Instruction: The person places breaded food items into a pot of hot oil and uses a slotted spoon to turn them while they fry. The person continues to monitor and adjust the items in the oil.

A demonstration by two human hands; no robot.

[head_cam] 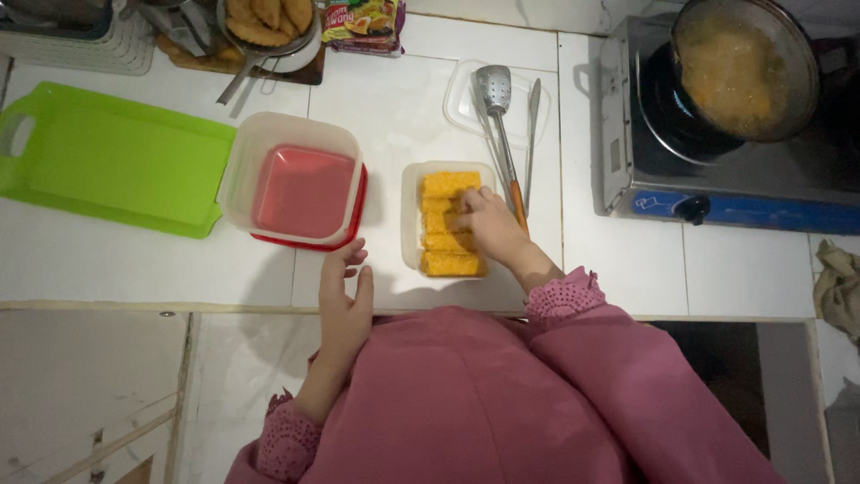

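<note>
A clear plastic container [410,215] on the white tiled counter holds several breaded yellow rolls [451,263] laid in a row. My right hand [488,224] reaches into it, fingers curled on one of the middle rolls; whether it grips the roll I cannot tell. My left hand [345,296] rests flat at the counter's front edge, fingers apart, holding nothing, just below an empty clear container with a red base [300,184].
A green tray [116,161] lies at the left. A slotted spoon and tongs [502,116] rest on a clear lid. A gas stove [717,179] at the right carries a pan of bubbling oil [739,67]. A strainer of fried pieces [269,22] sits at the back.
</note>
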